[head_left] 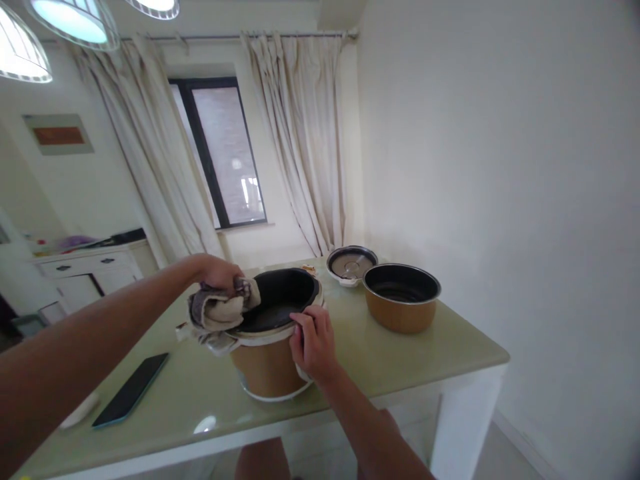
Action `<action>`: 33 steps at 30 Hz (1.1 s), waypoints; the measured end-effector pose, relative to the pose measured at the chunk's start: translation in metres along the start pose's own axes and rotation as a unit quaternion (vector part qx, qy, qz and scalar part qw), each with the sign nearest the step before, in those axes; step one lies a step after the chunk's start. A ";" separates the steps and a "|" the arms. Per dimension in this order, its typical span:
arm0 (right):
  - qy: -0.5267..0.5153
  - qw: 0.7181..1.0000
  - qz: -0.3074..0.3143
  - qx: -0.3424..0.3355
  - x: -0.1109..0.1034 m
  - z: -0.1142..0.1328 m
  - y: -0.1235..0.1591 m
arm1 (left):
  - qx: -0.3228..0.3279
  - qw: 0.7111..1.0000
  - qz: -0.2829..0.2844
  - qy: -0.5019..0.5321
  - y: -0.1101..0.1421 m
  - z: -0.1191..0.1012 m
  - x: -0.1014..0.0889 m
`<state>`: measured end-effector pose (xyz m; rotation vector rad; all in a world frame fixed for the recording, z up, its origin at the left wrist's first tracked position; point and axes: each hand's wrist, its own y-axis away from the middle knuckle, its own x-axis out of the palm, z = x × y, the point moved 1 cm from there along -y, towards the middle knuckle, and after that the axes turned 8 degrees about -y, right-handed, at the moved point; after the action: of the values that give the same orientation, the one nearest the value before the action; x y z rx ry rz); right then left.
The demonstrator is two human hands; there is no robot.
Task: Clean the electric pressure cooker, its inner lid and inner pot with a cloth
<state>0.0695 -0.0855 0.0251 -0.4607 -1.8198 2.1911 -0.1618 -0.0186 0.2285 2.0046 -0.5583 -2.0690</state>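
A tan rice cooker body [267,370] with a dark open top stands near the table's front edge. My left hand [216,271] is closed on a grey-beige cloth [220,312] pressed against the cooker's left rim. My right hand [313,343] grips the cooker's right rim and side, fingers curled over the edge. The cooker's dark inside shows between my hands.
A tan inner pot [401,297] with dark lining and a round lid [351,265] sit further back right on the pale green table [425,353]. A dark phone [131,389] lies at the left. The wall is close on the right; a curtained window lies behind.
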 end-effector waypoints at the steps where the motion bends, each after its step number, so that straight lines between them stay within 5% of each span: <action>1: 0.000 1.000 0.000 0.003 0.000 0.000 0.000 | 0.003 0.998 0.048 0.029 0.004 -0.008 0.003; 4: -0.002 1.000 0.000 0.009 -0.001 0.001 -0.001 | 0.050 0.991 0.099 0.081 0.007 -0.039 0.009; 10: -0.020 0.999 -0.026 -0.010 -0.001 0.001 0.000 | 0.227 0.968 0.022 0.102 -0.004 -0.092 0.026; 15: -0.015 0.999 -0.028 0.009 0.003 0.001 0.004 | 0.280 0.927 -0.155 0.193 -0.026 -0.119 0.029; 18: -0.003 0.999 -0.021 0.024 0.002 0.002 0.004 | 0.239 0.923 -0.300 0.043 -0.046 -0.145 0.029; 21: 0.003 1.000 -0.006 0.020 -0.001 0.002 0.002 | 0.162 0.912 -0.368 -0.085 -0.063 -0.160 0.027; 25: 0.006 1.000 0.021 0.011 -0.005 0.001 0.000 | 0.064 0.916 -0.367 -0.148 -0.078 -0.137 0.025; 29: 0.001 1.000 0.018 0.015 -0.005 0.000 0.000 | -0.050 0.928 -0.340 -0.144 -0.081 -0.076 0.024; 33: -0.004 1.000 0.008 0.016 -0.004 0.000 0.001 | -0.094 0.953 -0.264 -0.112 -0.071 -0.022 0.013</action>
<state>0.0728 -0.0873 0.0245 -0.4616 -1.7868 2.2320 -0.1327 0.0378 0.1877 1.9701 0.1728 -2.5546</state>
